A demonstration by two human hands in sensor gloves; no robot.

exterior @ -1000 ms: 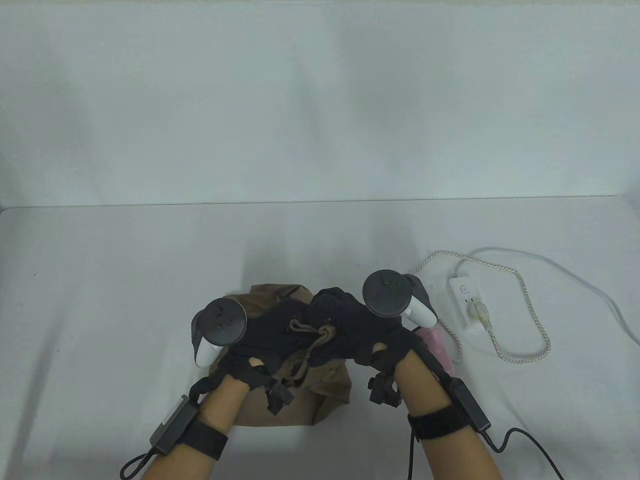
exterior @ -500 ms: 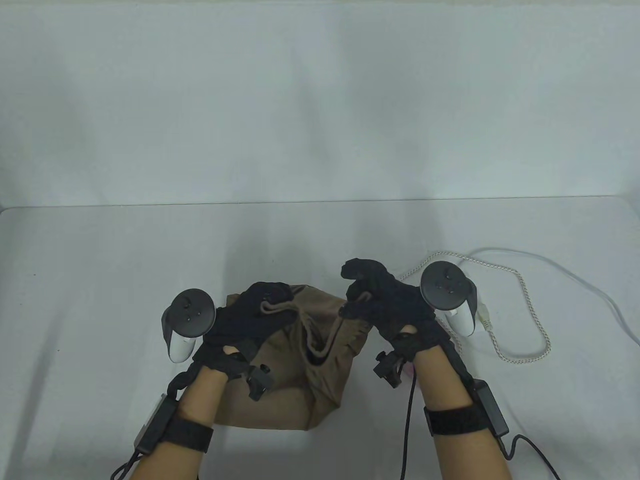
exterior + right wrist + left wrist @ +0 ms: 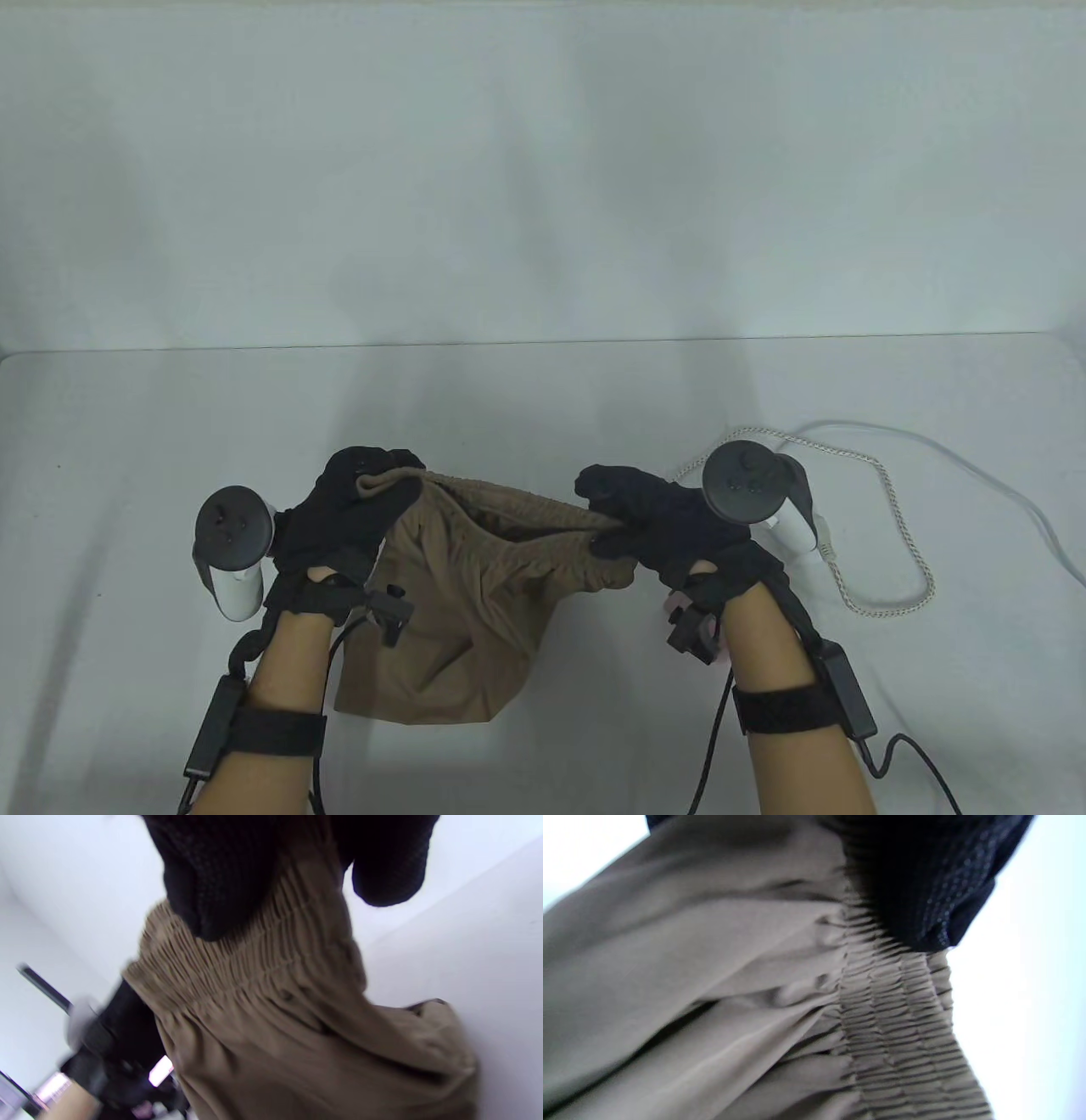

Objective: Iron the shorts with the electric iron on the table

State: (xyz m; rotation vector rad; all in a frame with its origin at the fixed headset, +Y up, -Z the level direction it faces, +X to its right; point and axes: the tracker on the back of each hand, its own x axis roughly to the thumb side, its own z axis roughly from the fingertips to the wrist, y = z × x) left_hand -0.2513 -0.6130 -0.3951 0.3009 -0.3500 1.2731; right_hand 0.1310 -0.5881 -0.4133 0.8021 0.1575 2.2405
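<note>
The brown shorts (image 3: 458,611) hang by their elastic waistband, stretched between my two hands above the table; the legs droop to the near edge. My left hand (image 3: 352,509) grips the waistband's left end; the ribbed band (image 3: 895,1018) fills the left wrist view under my gloved fingers (image 3: 925,891). My right hand (image 3: 640,522) pinches the waistband's right end, also seen in the right wrist view (image 3: 237,955) under my fingers (image 3: 212,878). The iron is hidden; only a little pink (image 3: 676,604) shows by my right wrist.
A braided white cord (image 3: 882,543) loops on the white table (image 3: 170,441) at the right, with a smooth white cable (image 3: 1001,488) running off the right edge. The power strip is hidden behind my right hand's tracker (image 3: 751,484). A white wall rises behind the table.
My hands moved apart, the left going far left, and lifted the waistband, pulling the bunched shorts open and taut. The drawstring no longer shows.
</note>
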